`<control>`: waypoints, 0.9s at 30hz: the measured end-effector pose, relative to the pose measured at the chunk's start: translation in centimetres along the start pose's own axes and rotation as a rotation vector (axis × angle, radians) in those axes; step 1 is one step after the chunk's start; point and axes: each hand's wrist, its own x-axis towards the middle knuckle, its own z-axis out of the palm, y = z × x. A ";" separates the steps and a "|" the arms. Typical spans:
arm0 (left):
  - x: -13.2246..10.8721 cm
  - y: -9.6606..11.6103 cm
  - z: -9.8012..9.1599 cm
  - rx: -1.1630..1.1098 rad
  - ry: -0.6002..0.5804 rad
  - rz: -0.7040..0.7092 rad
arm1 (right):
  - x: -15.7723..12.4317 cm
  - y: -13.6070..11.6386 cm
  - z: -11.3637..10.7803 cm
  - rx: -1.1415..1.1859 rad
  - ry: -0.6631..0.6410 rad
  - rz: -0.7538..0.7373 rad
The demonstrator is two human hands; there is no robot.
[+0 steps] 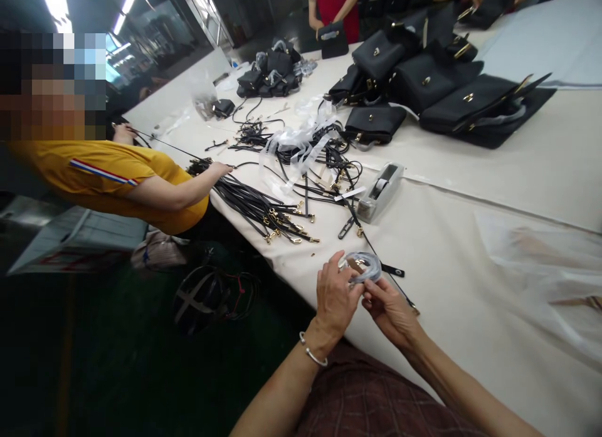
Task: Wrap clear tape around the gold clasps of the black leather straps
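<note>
Both my hands hold a rounded loop wrapped in clear plastic (369,266) above the near edge of the table. My left hand (335,293), with a bracelet at its wrist, has its fingers closed on the loop's left side. From below and to the right, my right hand (391,306) pinches it between thumb and fingers. What the plastic covers is not clear. Just behind the loop, a thin black strap (374,247) with gold-coloured clasps lies on the table, beside a short black tab (393,271).
A tape dispenser (380,192) stands beyond my hands. Many black straps (249,202) and plastic strips (301,145) spread leftward. Black handbags (437,79) are piled at the back right. A co-worker in a yellow shirt (155,186) handles straps on the left; plastic sheeting (540,261) lies right.
</note>
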 end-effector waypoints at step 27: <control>0.1 -1.5 0.3 -1.216 -0.262 -0.550 | -1.0 -1.3 -1.2 -0.304 -0.051 -0.097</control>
